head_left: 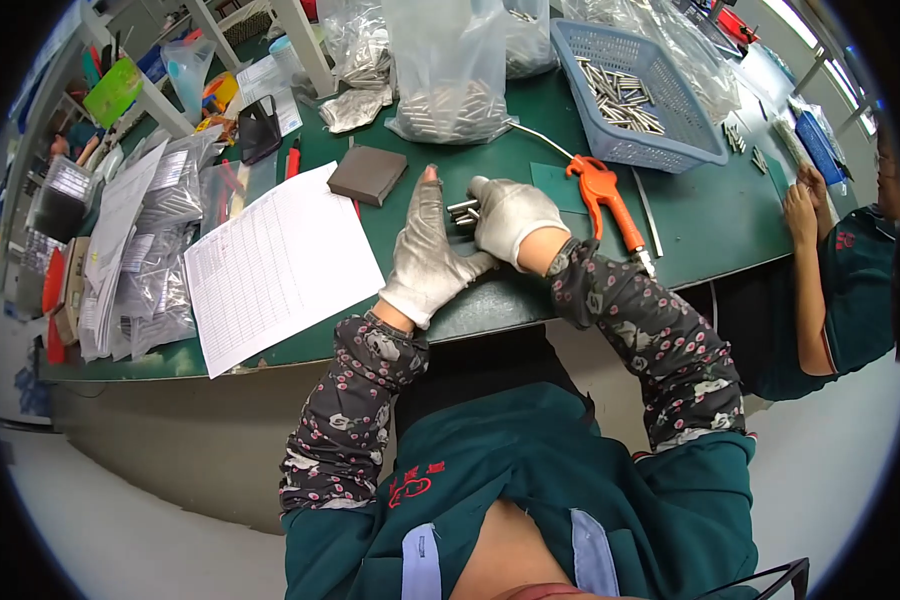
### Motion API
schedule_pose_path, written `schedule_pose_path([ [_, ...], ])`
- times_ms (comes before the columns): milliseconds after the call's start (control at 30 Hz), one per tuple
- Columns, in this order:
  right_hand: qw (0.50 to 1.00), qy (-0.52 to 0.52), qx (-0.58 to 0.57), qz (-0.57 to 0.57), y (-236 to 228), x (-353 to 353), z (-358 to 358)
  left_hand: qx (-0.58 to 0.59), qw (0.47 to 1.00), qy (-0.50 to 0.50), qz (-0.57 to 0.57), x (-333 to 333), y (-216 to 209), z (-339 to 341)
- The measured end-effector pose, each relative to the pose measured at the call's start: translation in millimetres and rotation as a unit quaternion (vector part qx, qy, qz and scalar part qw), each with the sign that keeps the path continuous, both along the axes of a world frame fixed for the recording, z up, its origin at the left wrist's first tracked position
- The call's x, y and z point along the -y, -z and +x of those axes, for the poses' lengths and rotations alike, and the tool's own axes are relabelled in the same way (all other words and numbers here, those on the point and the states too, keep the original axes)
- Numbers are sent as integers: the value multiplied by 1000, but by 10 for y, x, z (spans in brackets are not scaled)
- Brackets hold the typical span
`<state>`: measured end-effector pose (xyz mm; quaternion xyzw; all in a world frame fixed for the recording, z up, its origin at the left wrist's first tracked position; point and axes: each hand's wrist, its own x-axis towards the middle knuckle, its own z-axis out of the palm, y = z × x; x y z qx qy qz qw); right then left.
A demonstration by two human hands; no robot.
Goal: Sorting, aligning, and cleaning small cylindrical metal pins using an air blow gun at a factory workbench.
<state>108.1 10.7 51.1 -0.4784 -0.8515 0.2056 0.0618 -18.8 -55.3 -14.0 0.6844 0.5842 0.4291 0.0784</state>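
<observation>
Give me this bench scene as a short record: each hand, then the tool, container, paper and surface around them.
Left hand: gloved, open, nothing visibly held
Right hand: gloved, curled, metal pins protruding from it
Near left fingertips: dark block
Tool: orange air gun, right of the right hand
Container: blue basket, beyond the air gun, more pins inside
Paper: printed sheet, left of the left hand
Surface: green tabletop

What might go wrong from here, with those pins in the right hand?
The pins jut out of the right hand in a small bunch; one might slip and roll, since the left hand is open.
The right sleeve lies close to the orange air gun, so a forearm swing might knock it.
The paper lies beside the left wrist and could get pushed askew.
</observation>
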Motion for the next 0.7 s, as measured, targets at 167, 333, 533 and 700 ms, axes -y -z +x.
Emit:
schedule_pose_path([
  [167, 999, 27, 21, 39, 113, 103, -30, -4, 995, 60, -85, 18, -63, 26],
  [333, 997, 43, -28, 55, 148, 156, 53, -119, 989, 53, -75, -23, -103, 51],
  [533, 974, 25, -208, -88, 210, 92, 549, -201, 972, 90, -86, -6, -168, -8],
  [700, 953, 25, -297, -58, 276, 302, 768, -194, 972, 107, -84, 42, -274, 21],
])
